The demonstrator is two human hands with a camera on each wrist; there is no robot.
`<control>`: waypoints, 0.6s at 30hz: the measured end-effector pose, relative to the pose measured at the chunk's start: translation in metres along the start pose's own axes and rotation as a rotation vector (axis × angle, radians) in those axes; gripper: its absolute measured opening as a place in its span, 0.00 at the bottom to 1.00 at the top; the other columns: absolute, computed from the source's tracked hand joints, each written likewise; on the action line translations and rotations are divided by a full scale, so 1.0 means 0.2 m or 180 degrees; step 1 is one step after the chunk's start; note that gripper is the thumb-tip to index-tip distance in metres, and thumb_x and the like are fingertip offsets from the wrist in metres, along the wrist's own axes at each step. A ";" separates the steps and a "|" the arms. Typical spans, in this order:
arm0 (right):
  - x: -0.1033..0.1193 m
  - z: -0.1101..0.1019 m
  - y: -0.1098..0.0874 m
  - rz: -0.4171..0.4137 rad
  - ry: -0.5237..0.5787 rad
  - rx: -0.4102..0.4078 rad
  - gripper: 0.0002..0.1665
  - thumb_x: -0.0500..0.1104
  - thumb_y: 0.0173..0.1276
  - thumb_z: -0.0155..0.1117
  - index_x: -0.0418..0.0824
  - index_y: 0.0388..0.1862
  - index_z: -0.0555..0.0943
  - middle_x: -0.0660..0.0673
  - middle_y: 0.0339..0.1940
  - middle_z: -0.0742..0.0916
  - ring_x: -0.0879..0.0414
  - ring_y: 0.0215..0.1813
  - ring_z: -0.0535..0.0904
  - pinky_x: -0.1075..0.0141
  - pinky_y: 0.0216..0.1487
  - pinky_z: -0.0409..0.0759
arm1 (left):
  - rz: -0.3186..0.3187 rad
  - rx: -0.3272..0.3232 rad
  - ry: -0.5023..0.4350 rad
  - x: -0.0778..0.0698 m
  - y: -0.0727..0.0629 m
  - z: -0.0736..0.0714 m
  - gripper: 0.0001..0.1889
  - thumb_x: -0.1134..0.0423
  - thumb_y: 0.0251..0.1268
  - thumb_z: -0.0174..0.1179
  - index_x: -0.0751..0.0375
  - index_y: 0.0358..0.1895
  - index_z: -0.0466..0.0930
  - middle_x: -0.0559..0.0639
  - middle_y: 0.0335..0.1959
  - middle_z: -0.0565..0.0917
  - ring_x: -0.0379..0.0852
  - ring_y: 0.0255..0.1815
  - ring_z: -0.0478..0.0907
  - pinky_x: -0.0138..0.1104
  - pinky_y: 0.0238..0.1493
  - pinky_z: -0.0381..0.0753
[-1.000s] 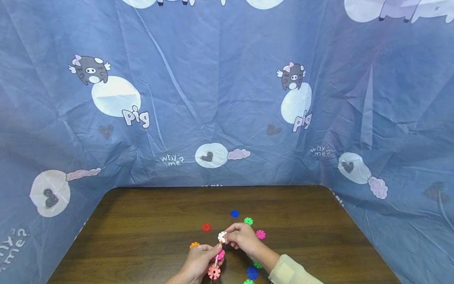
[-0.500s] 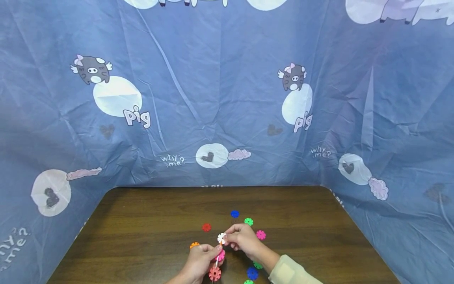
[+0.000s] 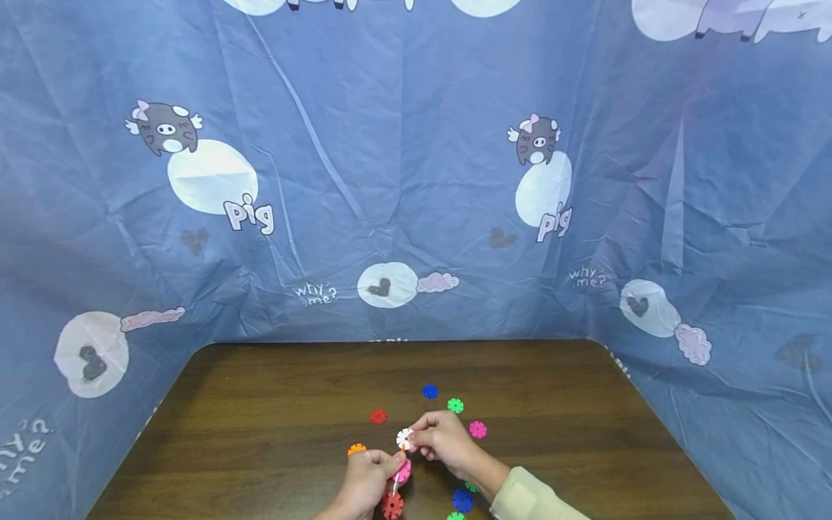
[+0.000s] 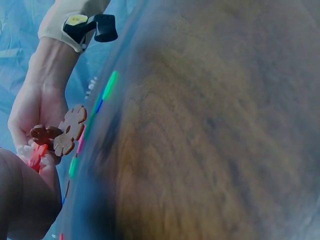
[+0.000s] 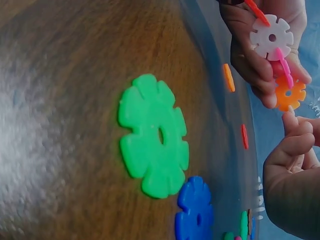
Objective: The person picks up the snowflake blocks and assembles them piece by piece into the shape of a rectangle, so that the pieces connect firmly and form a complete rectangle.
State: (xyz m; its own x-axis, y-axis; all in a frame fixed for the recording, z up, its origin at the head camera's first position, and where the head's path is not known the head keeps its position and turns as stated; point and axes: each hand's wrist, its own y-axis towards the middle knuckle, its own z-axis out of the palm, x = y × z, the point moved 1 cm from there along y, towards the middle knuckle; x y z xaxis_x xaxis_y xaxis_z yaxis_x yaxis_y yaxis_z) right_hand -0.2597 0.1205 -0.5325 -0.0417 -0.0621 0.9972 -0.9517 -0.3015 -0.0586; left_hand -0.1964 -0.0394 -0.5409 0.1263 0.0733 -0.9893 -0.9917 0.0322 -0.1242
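Observation:
In the head view my left hand point(image 3: 364, 480) grips a chain of interlocked plastic snowflake discs near the table's front. A pink disc point(image 3: 401, 472) sits by its fingertips, and a red disc point(image 3: 392, 505) hangs at the lower end. My right hand point(image 3: 447, 440) pinches a white snowflake disc point(image 3: 404, 438), right at the chain's upper end. From the right wrist, an orange disc point(image 5: 291, 93) shows between the two hands, with another white disc point(image 5: 271, 38) further along the chain. Brown discs point(image 4: 72, 130) appear in the left wrist view. My right fingertips partly cover the white disc.
Loose discs lie flat on the brown wooden table point(image 3: 273, 404): a red one point(image 3: 378, 416), an orange one point(image 3: 356, 450) beside my left hand, and several blue, green and pink ones around my right hand. A blue printed cloth point(image 3: 416, 180) hangs behind the table.
The white disc in my right hand has shifted slightly down and left, closer to my left fingertips. The red end of the chain has dipped a little lower. Loose discs stay put.

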 end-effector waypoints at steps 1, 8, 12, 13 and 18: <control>0.00 0.00 0.00 0.0004 0.0004 -0.0010 0.10 0.29 0.58 0.66 0.23 0.37 0.81 0.48 0.20 0.84 0.63 0.19 0.72 0.75 0.19 0.70 | 0.0009 -0.0013 0.0030 0.00 0.00 0.00 0.15 0.69 0.69 0.63 0.66 0.21 0.78 0.43 0.16 0.77 0.36 0.18 0.71 0.24 0.18 0.70; -0.01 0.00 -0.01 0.0044 0.0037 -0.0022 0.09 0.29 0.57 0.66 0.25 0.36 0.81 0.49 0.19 0.84 0.64 0.19 0.71 0.75 0.18 0.69 | 0.0021 -0.0013 -0.0023 0.01 -0.01 0.02 0.14 0.70 0.69 0.62 0.66 0.21 0.77 0.44 0.18 0.80 0.36 0.18 0.72 0.24 0.19 0.71; -0.02 0.00 -0.02 0.0075 0.0131 -0.0013 0.08 0.29 0.56 0.66 0.26 0.36 0.81 0.48 0.19 0.84 0.64 0.19 0.72 0.76 0.17 0.69 | -0.0006 -0.0002 -0.0075 0.02 -0.01 0.03 0.14 0.71 0.69 0.62 0.65 0.22 0.77 0.46 0.21 0.83 0.35 0.19 0.74 0.24 0.21 0.73; -0.02 -0.01 -0.02 0.0081 0.0157 -0.0012 0.08 0.28 0.56 0.66 0.26 0.36 0.81 0.48 0.19 0.84 0.64 0.19 0.72 0.76 0.17 0.69 | -0.0006 -0.0006 -0.0065 0.02 -0.01 0.03 0.14 0.71 0.69 0.62 0.65 0.22 0.77 0.46 0.21 0.83 0.35 0.19 0.74 0.24 0.21 0.73; -0.02 -0.01 -0.02 0.0091 0.0239 -0.0018 0.07 0.28 0.57 0.66 0.27 0.35 0.81 0.48 0.19 0.84 0.65 0.19 0.72 0.76 0.17 0.69 | -0.0012 0.0024 -0.0122 0.01 -0.01 0.04 0.14 0.73 0.69 0.62 0.65 0.21 0.77 0.49 0.24 0.85 0.35 0.21 0.76 0.24 0.22 0.75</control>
State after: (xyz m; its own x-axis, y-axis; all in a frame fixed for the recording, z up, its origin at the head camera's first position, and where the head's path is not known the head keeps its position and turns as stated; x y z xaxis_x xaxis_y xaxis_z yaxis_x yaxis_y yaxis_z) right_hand -0.2554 0.1241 -0.5370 -0.0915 0.0009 0.9958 -0.9514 -0.2953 -0.0871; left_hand -0.1940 -0.0314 -0.5428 0.1310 0.1113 -0.9851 -0.9911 0.0400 -0.1273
